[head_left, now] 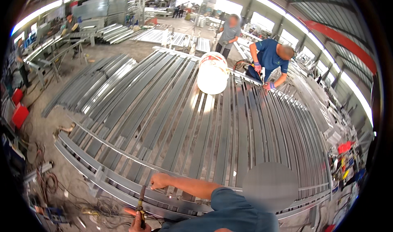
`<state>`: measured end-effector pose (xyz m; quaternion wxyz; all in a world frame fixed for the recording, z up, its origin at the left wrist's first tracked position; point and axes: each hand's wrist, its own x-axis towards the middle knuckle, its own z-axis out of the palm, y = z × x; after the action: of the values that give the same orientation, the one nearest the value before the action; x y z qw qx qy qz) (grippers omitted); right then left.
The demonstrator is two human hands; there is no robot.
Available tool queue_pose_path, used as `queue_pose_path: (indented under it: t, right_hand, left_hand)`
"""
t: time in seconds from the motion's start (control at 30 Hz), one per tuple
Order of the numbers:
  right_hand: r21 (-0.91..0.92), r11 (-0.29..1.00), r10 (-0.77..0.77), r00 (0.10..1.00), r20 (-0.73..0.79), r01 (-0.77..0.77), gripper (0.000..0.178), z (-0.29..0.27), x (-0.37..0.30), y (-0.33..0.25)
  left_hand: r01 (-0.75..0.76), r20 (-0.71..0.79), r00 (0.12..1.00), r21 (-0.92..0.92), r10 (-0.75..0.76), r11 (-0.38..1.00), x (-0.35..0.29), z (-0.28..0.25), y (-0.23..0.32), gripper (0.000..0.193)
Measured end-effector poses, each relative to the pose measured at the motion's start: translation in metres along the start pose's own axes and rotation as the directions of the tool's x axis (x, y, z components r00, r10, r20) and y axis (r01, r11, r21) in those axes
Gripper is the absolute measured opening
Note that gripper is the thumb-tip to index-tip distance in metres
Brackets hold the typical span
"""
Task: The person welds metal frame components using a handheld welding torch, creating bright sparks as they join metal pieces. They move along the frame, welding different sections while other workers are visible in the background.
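1. The left hand (139,224), at the bottom left of the frame, holds the tool (141,203). Its fingers wrap around the grip, and the dark tip points up the frame.
2. The right hand (160,181) has no glove and sits just above the tool. Its fingers (152,185) look bent, close to the rail (116,177). I cannot tell if they pinch something or touch the rail.
3. The rail runs along the lower left of the frame, and the tool's tip is near it. To work well, I think the left hand should hold the tool firm and keep the tip away from the bare fingers.
4. The right hand would do best to stay low and steady, off to one side of the tip. A glove would help, as the metal may be sharp or hot.
5. Long grey bars (242,142) lie side by side across the middle. The floor (47,129) shows through the gaps. A white bucket (212,79) stands on them, upper middle.
6. A co-worker (268,54) in gloves bends over the bars at the upper right.
7. The room is a big hall. Cables (102,211) lie tangled at the lower left, a pile of metal strips (88,84) lies at the left, and a red beam (344,37) crosses the upper right.
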<state>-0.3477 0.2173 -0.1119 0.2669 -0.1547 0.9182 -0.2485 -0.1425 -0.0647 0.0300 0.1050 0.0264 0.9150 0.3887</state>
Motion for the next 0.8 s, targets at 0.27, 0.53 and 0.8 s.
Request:
queue_pose_path:
  t: [0.27, 0.53, 0.8]
  right_hand:
    - [0.068, 0.998, 0.022, 0.983, -0.184, -0.01, 0.049, -0.03, 0.003, -0.027]
    - [0.707, 0.695, 0.164, 0.928, -0.334, 0.132, 0.037, -0.04, -0.073, -0.128]
    - [0.971, 0.226, 0.099, 0.99, -0.104, 0.08, 0.039, -0.002, -0.105, -0.198]
  left_hand:
    - [-0.238, -0.055, 0.97, -0.021, 0.236, 0.971, 0.006, -0.075, -0.03, 0.064]
    - [-0.057, -0.003, 0.998, 0.001, 0.057, 0.998, -0.018, -0.124, -0.088, 0.074]
    - [-0.104, -0.044, 0.994, -0.1, 0.1, 0.99, -0.021, -0.126, -0.08, 0.072]
